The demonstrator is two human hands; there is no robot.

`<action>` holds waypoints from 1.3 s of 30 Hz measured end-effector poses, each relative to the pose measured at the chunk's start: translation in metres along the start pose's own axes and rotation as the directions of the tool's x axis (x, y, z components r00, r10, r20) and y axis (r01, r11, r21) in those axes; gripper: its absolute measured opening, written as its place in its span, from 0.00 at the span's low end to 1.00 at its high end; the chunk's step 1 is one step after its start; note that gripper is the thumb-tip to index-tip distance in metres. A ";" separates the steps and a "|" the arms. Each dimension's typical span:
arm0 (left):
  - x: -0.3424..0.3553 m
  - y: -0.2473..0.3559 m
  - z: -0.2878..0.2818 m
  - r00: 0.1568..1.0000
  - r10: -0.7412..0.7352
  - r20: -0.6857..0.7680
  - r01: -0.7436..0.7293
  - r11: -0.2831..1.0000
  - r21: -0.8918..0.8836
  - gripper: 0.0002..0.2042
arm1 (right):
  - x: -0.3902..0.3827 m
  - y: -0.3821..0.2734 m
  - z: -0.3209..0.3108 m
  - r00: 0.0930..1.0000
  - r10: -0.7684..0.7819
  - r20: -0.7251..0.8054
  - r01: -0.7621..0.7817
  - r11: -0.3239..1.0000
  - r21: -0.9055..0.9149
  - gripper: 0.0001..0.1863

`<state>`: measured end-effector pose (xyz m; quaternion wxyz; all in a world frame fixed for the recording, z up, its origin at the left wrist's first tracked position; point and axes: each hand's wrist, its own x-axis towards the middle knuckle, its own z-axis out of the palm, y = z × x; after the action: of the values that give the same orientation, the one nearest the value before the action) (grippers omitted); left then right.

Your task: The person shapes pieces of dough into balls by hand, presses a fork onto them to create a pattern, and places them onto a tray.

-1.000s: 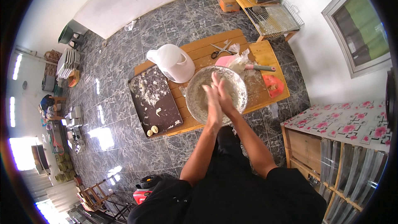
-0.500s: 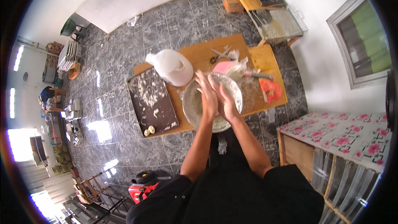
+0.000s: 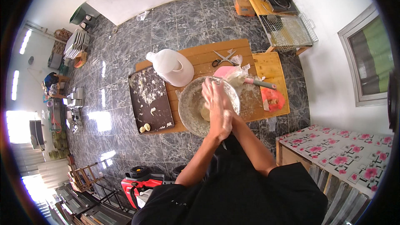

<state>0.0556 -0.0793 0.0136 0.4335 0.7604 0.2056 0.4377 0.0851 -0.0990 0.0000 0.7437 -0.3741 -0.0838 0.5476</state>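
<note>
Over the metal bowl (image 3: 188, 118), my left hand (image 3: 218, 118) and my right hand (image 3: 219, 89) are pressed palm to palm, one crossing the other. Pale flour or dough coats the skin, and the fingers are partly blurred. Whatever lies between the palms is hidden. A pale lump of dough (image 3: 204, 114) shows inside the bowl, partly covered by my hands. Left of the bowl lies a dark baking tray (image 3: 139, 107) scattered with white crumbs. Two small dough balls (image 3: 145, 128) sit at its near edge.
A white plastic jug (image 3: 171, 67) stands behind the bowl on the wooden table (image 3: 204, 54). Scissors (image 3: 223, 58), a pink item (image 3: 225, 71), a grey-handled tool (image 3: 260, 83) and an orange-red bag (image 3: 273, 100) lie to the right. A flowered tabletop (image 3: 337, 152) is at near right.
My hands have gone from side by side with fingers upward to pressed and crossed, with the left hand nearer me. The whole view has shifted slightly.
</note>
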 end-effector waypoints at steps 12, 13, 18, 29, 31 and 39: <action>0.032 0.045 -0.052 0.794 -0.606 0.047 0.558 0.696 -0.453 0.46 | -0.008 0.022 0.009 0.945 -0.169 0.280 0.301 0.781 -0.547 0.40; 0.046 0.023 -0.059 0.857 -0.514 -0.027 0.478 0.814 -0.330 0.44 | -0.017 0.018 0.024 0.946 -0.209 0.246 0.290 0.887 -0.360 0.40; 0.002 0.020 -0.048 0.910 -0.142 0.390 0.132 0.990 0.051 0.43 | -0.002 -0.029 0.031 0.984 -0.179 0.008 0.178 0.983 0.045 0.43; 0.012 0.036 -0.047 0.961 -0.097 0.259 0.124 0.988 -0.087 0.46 | -0.004 -0.023 0.040 0.972 -0.225 0.060 0.226 0.974 0.002 0.45; 0.033 0.034 -0.047 0.974 -0.104 0.201 0.138 0.978 -0.160 0.46 | -0.001 0.005 0.021 0.945 -0.232 0.233 0.284 0.933 -0.221 0.42; 0.007 0.023 -0.046 0.889 -0.293 0.353 0.380 0.902 -0.208 0.43 | -0.006 -0.030 0.043 0.986 -0.162 -0.036 0.162 0.987 0.000 0.43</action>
<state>0.0188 -0.0643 0.0477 0.6302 0.7058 0.2018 0.2528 0.0822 -0.0881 0.0510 0.7877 -0.3749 -0.0996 0.4787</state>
